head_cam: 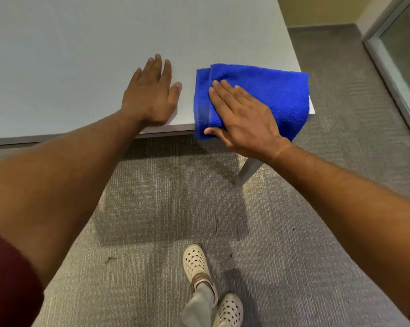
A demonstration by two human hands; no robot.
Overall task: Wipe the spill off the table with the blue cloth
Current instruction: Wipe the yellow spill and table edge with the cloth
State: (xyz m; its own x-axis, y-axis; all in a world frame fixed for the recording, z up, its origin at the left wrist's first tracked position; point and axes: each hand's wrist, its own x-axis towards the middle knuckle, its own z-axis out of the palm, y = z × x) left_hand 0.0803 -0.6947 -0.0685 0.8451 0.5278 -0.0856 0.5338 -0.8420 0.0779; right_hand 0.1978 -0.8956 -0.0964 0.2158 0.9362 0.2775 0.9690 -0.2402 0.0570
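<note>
Quick count for you: one blue cloth (258, 95), one table (81, 55) with one leg (247, 172) visible at center right, your two hands, left hand (152, 93) and right hand (244, 119), plus two cream clogs (195, 260) at bottom center.

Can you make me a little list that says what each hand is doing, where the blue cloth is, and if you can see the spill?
left hand: left hand lies flat and open on the table, beside the cloth, not touching it
right hand: right hand pressed flat on the blue cloth, thumb at the near edge
blue cloth: folded, at the table's near right corner, hanging a little over the edges
spill: none visible on the bare tabletop
floor: grey carpet
feet: pale clogs with holes
</note>
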